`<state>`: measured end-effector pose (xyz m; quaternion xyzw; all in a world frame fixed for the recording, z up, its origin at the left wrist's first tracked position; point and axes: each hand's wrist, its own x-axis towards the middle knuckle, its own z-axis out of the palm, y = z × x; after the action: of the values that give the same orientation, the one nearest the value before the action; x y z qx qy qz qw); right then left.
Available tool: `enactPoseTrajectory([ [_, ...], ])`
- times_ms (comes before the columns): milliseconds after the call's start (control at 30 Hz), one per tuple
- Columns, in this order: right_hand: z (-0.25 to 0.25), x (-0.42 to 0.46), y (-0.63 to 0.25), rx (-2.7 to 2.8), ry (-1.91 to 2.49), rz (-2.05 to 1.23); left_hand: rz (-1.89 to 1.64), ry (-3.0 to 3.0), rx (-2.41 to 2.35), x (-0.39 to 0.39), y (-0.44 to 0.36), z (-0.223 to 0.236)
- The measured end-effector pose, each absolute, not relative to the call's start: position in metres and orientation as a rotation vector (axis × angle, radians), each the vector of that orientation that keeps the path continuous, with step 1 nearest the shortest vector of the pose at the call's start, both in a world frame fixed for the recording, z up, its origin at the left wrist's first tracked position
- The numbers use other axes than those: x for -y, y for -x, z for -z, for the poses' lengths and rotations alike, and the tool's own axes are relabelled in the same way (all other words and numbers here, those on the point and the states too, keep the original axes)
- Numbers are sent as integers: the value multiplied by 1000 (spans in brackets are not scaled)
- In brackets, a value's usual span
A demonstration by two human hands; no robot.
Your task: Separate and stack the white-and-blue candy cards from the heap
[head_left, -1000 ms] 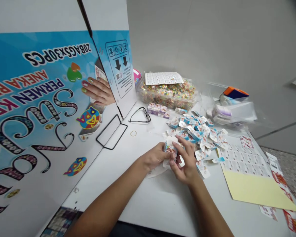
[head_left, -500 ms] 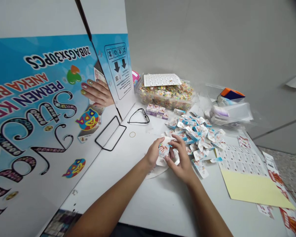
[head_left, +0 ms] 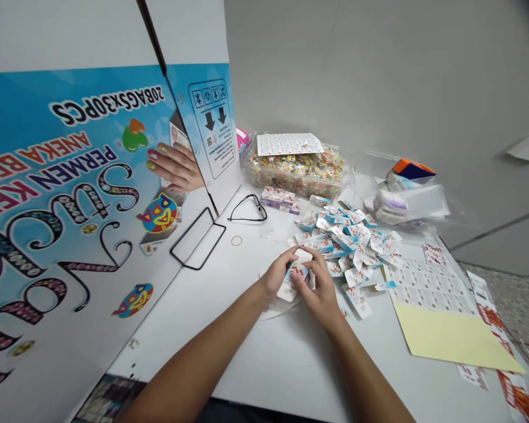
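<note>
My left hand and my right hand meet over the white table, both closed on one small white-and-blue printed packet held between the fingertips. Just beyond my hands lies a pile of several like packets. A thin white sheet lies on the table under my left wrist.
A large blue-and-white carton stands at the left, with another person's hand resting on it. A clear tub of colourful sweets, small purple boxes, black glasses, a rubber band, sticker sheets, yellow paper and bagged items surround my hands.
My hands have drawn slightly closer together and turned the packet; my right fingers now cover more of it. The view has shifted a little. The other person's hand stays put.
</note>
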<state>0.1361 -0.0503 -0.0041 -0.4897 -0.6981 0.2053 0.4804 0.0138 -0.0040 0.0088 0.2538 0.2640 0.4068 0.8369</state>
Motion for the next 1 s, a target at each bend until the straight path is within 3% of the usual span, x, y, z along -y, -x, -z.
enactPoseTrajectory([
  [633,2,51,-142,1863,1149,-209,-831,-995,-729,6,-5,-9],
  [1000,11,51,-141,1756,1083,-115,-914,-876,-674,6,-10,-11],
])
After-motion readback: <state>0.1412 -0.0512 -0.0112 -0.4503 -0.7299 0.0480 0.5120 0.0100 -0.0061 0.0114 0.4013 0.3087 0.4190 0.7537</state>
